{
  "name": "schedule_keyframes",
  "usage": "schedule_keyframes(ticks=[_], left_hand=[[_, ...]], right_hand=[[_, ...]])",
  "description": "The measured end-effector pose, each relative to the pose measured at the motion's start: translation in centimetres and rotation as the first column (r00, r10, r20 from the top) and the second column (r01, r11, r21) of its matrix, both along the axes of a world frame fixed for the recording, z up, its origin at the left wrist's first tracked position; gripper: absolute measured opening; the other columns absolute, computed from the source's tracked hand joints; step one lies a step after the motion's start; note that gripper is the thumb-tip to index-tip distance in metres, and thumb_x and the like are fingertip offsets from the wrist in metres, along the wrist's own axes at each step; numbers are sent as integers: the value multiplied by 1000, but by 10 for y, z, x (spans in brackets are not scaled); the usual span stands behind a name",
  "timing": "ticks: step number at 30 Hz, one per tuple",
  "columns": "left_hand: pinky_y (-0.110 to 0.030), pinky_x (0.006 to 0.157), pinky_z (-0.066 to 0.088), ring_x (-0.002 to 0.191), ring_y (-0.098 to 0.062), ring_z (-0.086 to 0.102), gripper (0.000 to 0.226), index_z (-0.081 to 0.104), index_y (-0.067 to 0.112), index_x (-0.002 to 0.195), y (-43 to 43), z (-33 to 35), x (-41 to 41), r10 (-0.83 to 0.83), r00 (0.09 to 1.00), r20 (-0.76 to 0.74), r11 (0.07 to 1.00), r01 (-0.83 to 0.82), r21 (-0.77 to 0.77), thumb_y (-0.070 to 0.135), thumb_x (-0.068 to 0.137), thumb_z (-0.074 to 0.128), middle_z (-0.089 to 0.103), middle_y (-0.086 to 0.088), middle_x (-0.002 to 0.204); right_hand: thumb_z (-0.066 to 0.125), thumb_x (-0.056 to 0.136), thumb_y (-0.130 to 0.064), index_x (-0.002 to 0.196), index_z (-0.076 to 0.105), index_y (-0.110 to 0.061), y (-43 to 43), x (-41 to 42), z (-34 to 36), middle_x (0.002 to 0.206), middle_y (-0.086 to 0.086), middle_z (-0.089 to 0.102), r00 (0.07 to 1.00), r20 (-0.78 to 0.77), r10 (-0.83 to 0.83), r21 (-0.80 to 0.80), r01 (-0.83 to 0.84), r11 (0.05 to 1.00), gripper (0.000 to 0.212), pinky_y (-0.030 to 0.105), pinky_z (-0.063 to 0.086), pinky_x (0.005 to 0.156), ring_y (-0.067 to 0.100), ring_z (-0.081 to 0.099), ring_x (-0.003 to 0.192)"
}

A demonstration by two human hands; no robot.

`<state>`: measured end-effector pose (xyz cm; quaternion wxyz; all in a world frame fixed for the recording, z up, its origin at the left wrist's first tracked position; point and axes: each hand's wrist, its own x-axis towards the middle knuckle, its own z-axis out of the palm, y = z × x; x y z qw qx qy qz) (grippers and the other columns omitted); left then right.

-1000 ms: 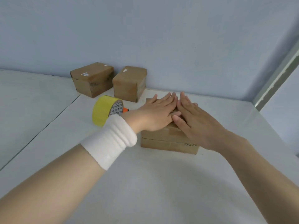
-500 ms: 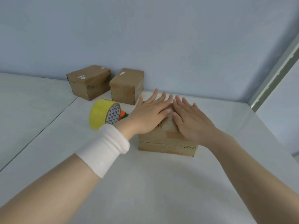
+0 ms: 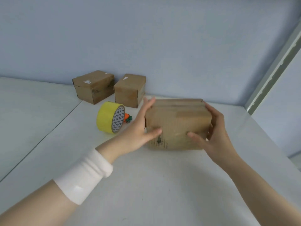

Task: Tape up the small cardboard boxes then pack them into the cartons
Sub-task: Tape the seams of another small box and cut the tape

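A small brown cardboard box (image 3: 176,126) stands tipped up at the middle of the white table, its broad face turned toward me. My left hand (image 3: 140,128) grips its left end, thumb on the front face, fingers behind. My right hand (image 3: 211,134) grips its right end the same way. A roll of yellow tape (image 3: 107,119) stands on edge just left of my left hand. Two more small cardboard boxes, one (image 3: 93,86) on the left and one (image 3: 129,90) to its right, sit against the back wall.
A small orange and green object (image 3: 127,118) lies behind the tape roll. The white table (image 3: 146,185) meets a second white surface along a seam at the left. A blue wall (image 3: 146,38) closes the back; a grey metal post (image 3: 275,66) rises at the right.
Both hands pressed flat on the box's top before. They have moved to its two ends and taken hold, and the box has been tipped up from lying flat.
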<state>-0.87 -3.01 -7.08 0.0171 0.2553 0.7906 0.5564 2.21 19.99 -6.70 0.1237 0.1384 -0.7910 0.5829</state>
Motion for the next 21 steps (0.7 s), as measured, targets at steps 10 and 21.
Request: schedule_keyframes(ticks=[10, 21], left_hand=[[-24, 116, 0, 144, -5, -4, 47, 25, 20, 147, 41, 66, -26, 56, 941, -334, 923, -177, -342, 31, 101, 30, 12, 3, 158], [-46, 114, -13, 145, -13, -9, 53, -1, 26, 150, 58, 58, -49, -88, 982, -169, 494, -105, -863, 42, 100, 9, -9, 1, 158]], right_hand=[[20, 95, -50, 148, 23, -19, 0, -30, 63, 156, -10, 15, 993, -90, -70, 644, 112, 757, 61, 13, 3, 110, -1, -2, 142], [11, 102, -33, 150, -1, -13, -13, -46, 53, 159, 0, -7, 987, 151, -55, 900, -115, 421, 53, 29, -4, 115, 12, -12, 144]])
